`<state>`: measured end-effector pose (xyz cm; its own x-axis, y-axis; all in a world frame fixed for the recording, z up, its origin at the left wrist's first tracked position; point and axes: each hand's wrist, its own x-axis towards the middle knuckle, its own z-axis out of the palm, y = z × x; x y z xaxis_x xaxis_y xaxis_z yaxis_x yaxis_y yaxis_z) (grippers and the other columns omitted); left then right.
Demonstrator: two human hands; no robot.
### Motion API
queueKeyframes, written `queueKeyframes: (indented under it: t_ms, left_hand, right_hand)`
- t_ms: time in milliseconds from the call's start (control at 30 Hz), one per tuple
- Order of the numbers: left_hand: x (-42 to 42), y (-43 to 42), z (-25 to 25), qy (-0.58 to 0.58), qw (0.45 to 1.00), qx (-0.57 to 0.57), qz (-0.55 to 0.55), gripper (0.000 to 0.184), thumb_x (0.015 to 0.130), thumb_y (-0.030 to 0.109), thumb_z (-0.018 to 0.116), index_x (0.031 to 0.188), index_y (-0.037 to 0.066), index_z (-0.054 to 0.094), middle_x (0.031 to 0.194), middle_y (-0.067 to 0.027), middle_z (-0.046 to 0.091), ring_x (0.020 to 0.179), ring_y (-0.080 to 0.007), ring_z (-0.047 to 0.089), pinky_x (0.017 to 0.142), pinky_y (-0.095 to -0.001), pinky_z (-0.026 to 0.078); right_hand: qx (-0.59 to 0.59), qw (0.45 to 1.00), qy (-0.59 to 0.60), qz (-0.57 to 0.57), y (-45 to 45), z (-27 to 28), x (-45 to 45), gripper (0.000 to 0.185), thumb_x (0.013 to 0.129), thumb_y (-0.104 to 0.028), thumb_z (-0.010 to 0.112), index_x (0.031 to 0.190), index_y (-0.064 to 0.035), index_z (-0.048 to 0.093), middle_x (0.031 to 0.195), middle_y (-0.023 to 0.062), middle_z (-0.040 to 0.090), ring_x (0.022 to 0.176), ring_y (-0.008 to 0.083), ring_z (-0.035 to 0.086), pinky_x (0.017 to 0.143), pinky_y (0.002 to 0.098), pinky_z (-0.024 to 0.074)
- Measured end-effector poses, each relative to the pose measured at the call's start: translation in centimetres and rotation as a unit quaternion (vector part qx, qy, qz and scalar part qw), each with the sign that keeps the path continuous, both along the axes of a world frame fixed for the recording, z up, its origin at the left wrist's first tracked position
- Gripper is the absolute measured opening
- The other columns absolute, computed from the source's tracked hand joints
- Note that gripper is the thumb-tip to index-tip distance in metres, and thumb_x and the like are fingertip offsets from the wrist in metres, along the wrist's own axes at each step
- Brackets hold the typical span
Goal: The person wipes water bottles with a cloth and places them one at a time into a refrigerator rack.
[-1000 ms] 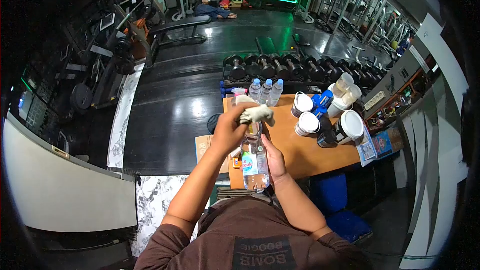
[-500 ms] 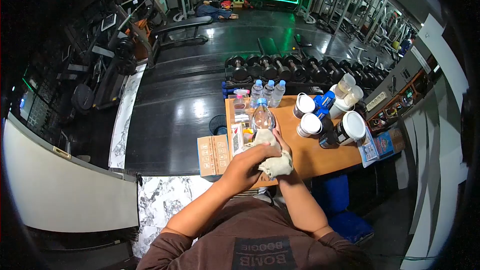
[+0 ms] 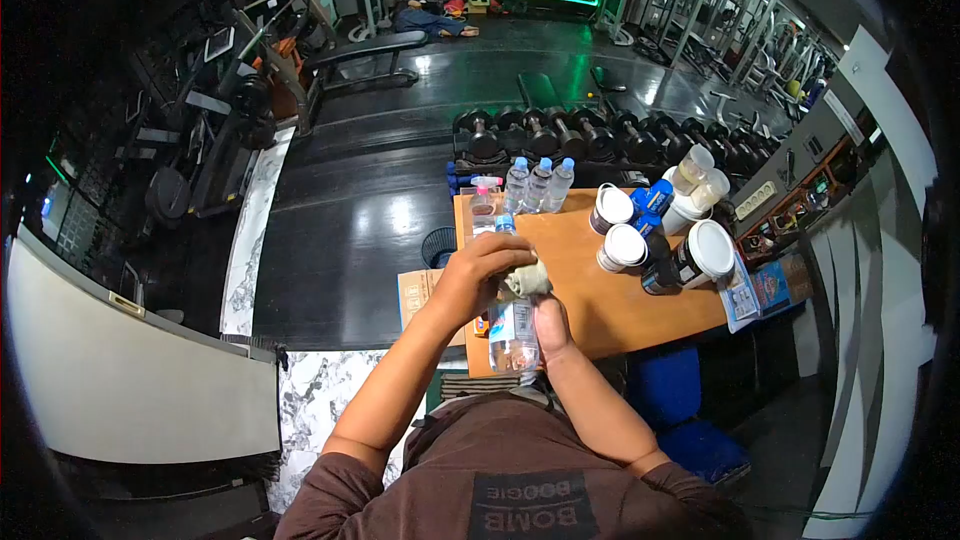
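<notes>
A clear plastic water bottle [image 3: 512,345], with a label around its middle, is held over the near edge of the wooden table. Its blue cap [image 3: 504,224] points away from me and its base is toward me. My right hand [image 3: 552,325] grips the bottle from the right side. My left hand [image 3: 482,275] is closed on a pale cloth [image 3: 529,279], pressed against the bottle's upper part. The fingers of my left hand and the cloth hide the bottle's shoulder.
On the table [image 3: 590,290] stand several water bottles [image 3: 539,186], a spray bottle [image 3: 483,202] with a pink top, and white-lidded tubs [image 3: 704,250]. A cardboard box [image 3: 415,292] and a dark basket [image 3: 438,246] are to the left. Dumbbells [image 3: 560,130] line a rack beyond.
The cloth and my left hand have moved from the bottle's lower end up toward its cap. The bottle's label and base now show.
</notes>
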<state>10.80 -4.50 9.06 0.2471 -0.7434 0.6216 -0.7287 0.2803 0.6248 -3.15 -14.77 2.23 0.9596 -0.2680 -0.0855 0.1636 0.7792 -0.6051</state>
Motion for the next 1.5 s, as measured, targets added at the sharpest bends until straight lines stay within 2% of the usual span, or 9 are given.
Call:
queueKeyframes:
  t_ms: [233,300,467,500,633,833,1200,1367,1500]
  left_hand:
    - [2.6,-1.6,0.3,-0.014,0.991,-0.036,0.125,0.042,0.073,-0.016,0.07,0.111,0.003,0.076,0.12,-0.0109,0.075,0.115,-0.0293,0.07,0.097,-0.0383,0.057]
    - [1.7,-0.8,0.5,0.079,0.996,-0.018,0.026,0.043,0.075,-0.014,0.07,0.114,0.004,0.076,0.12,-0.0113,0.075,0.116,-0.0302,0.07,0.1,-0.0382,0.056]
    - [-1.5,0.7,0.4,0.002,1.0,-0.006,0.026,0.04,0.078,-0.01,0.071,0.115,0.004,0.074,0.12,-0.0122,0.075,0.119,-0.0329,0.07,0.108,-0.0407,0.052]
    - [-2.0,0.9,0.1,0.002,1.0,-0.006,0.001,0.038,0.08,-0.009,0.07,0.115,0.004,0.074,0.12,-0.0138,0.074,0.119,-0.0336,0.069,0.111,-0.0426,0.051]
    - [-4.8,2.6,0.7,0.008,0.998,-0.009,-0.057,0.038,0.084,-0.008,0.064,0.119,0.003,0.073,0.121,-0.0148,0.073,0.12,-0.0349,0.068,0.118,-0.0493,0.046]
    - [-7.0,4.8,2.8,0.019,0.981,0.031,-0.193,0.046,0.08,-0.009,0.064,0.124,0.002,0.072,0.124,-0.0125,0.071,0.122,-0.0344,0.065,0.118,-0.0511,0.044]
    - [-1.5,0.4,1.2,-0.001,0.999,-0.03,0.017,0.042,0.071,-0.01,0.073,0.11,0.004,0.077,0.117,-0.0104,0.075,0.115,-0.0313,0.07,0.1,-0.041,0.056]
    - [-2.1,1.1,0.2,0.047,0.998,0.005,-0.048,0.055,0.065,-0.015,0.073,0.117,0.004,0.075,0.122,-0.0135,0.074,0.121,-0.0346,0.069,0.111,-0.0446,0.05]
    - [-5.1,3.6,0.3,0.069,0.991,0.034,-0.111,0.066,0.058,-0.024,0.053,0.116,0.001,0.074,0.121,-0.0149,0.074,0.125,-0.0341,0.068,0.121,-0.0507,0.043]
  right_hand:
    - [-0.065,0.996,0.064,-0.014,1.5,2.2,-0.4,0.05,0.111,-0.041,0.038,0.126,0.0004,0.063,0.105,0.014,0.072,0.084,0.025,0.074,0.075,0.0394,0.0637]
    - [-0.033,0.996,0.08,-0.007,0.8,1.0,-0.3,0.047,0.109,-0.037,0.037,0.13,-0.001,0.061,0.11,0.0132,0.07,0.085,0.025,0.074,0.077,0.0399,0.0635]
    - [-0.013,0.989,0.005,-0.149,0.7,3.6,0.8,0.055,0.113,-0.049,0.039,0.143,-0.0044,0.054,0.114,0.0132,0.07,0.096,0.022,0.073,0.084,0.0386,0.0632]
    - [-0.042,0.994,-0.028,-0.095,-1.7,-1.4,0.5,0.054,0.114,-0.046,0.039,0.155,-0.0108,0.045,0.124,0.011,0.067,0.103,0.0202,0.071,0.086,0.0386,0.063]
    - [-0.074,0.99,-0.031,-0.119,-1.7,4.0,0.9,0.057,0.114,-0.031,0.04,0.168,-0.0201,0.023,0.153,0.012,0.052,0.129,0.0238,0.059,0.11,0.04,0.0483]
    - [-0.142,0.985,0.013,-0.095,-3.4,3.5,0.4,0.059,0.113,-0.036,0.041,0.168,-0.0236,0.022,0.148,0.011,0.056,0.117,0.0246,0.065,0.088,0.0456,0.0616]
    - [-0.128,0.982,-0.037,-0.137,-0.6,2.8,1.2,0.06,0.113,-0.023,0.039,0.17,-0.0181,0.02,0.158,0.0115,0.045,0.14,0.0215,0.05,0.118,0.0374,0.0416]
    - [-0.057,0.99,-0.053,-0.116,-2.1,2.5,1.0,0.058,0.114,-0.024,0.039,0.169,-0.019,0.021,0.156,0.0099,0.049,0.135,0.0231,0.056,0.11,0.0374,0.0496]
    - [-0.159,0.976,-0.029,-0.144,-3.7,2.6,1.2,0.059,0.115,-0.029,0.037,0.169,-0.0133,0.018,0.16,0.011,0.045,0.137,0.0227,0.054,0.115,0.0371,0.0437]
